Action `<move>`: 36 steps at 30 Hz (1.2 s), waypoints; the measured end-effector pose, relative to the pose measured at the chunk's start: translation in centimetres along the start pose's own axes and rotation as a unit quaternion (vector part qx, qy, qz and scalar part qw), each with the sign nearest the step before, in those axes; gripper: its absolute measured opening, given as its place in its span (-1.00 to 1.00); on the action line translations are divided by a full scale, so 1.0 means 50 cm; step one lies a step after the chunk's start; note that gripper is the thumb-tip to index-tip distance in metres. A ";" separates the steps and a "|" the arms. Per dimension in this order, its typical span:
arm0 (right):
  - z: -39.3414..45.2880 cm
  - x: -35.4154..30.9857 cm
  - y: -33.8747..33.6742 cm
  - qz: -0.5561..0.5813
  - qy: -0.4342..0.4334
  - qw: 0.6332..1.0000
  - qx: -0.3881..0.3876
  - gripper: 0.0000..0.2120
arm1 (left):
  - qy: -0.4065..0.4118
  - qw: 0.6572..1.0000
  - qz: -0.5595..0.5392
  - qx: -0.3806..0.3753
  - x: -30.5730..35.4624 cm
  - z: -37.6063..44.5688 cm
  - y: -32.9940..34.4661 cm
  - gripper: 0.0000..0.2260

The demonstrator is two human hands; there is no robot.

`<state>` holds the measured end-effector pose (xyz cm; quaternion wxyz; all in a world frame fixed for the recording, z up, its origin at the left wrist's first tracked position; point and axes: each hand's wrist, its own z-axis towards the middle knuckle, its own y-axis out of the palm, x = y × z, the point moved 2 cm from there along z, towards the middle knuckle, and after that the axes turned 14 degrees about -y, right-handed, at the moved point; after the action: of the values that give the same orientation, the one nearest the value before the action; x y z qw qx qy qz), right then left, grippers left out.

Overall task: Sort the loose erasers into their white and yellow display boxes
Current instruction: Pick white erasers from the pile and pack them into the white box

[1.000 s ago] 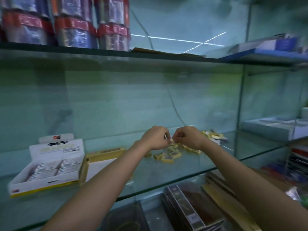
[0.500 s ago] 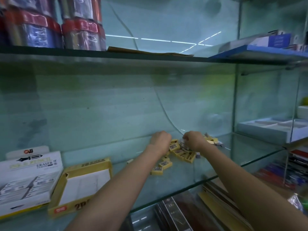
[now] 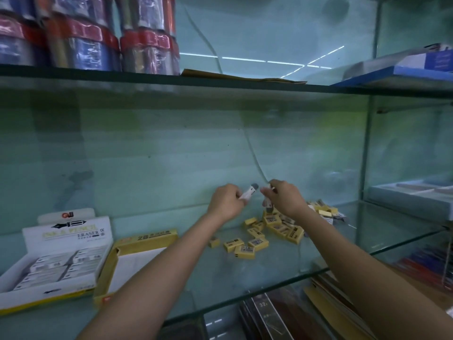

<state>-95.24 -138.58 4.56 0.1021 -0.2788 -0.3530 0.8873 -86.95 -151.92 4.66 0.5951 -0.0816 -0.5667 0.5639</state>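
A heap of loose yellow erasers (image 3: 267,229) lies on the glass shelf (image 3: 245,273), with a few more at the back right (image 3: 323,211). My left hand (image 3: 225,203) grips a white eraser with a grey tip (image 3: 248,192) above the heap. My right hand (image 3: 285,197) holds another white and grey eraser (image 3: 267,204), its end pointing down. At the left stands the white display box (image 3: 52,263), filled with rows of white erasers. Beside it lies the yellow display box (image 3: 137,260), partly hidden by my left forearm.
Wrapped rolls (image 3: 85,38) stand on the upper shelf. A blue-edged stack (image 3: 404,67) is at the upper right, a grey tray (image 3: 411,195) on the right shelf. Notebooks (image 3: 269,317) lie under the glass shelf. A vertical glass divider (image 3: 365,163) bounds the right side.
Both hands have lifted off the heap, each now holding a white and grey eraser. The view has swung so the boxes sit fuller in frame.
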 end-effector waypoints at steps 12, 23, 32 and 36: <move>0.001 -0.253 0.123 0.333 -0.045 0.927 -0.166 -0.86 | -0.076 0.969 -0.216 -0.093 -0.166 -0.091 -0.206 -0.80; -0.023 -0.435 0.256 0.349 -0.156 0.896 -0.224 -0.89 | -0.110 0.986 -0.123 -0.032 -0.391 -0.202 -0.407 -0.87; -0.028 -0.500 0.332 0.230 -0.186 0.933 -0.203 -0.73 | -0.088 0.991 0.021 -0.097 -0.511 -0.261 -0.443 -0.89; -0.038 -0.521 0.366 0.152 -0.227 0.933 -0.234 -0.89 | -0.081 0.990 0.013 -0.115 -0.518 -0.255 -0.440 -0.87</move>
<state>-72.40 -160.70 1.95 -0.1853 -0.1360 -0.5178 0.8240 -57.23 -172.51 1.39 0.5266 -0.1107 -0.6729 0.5076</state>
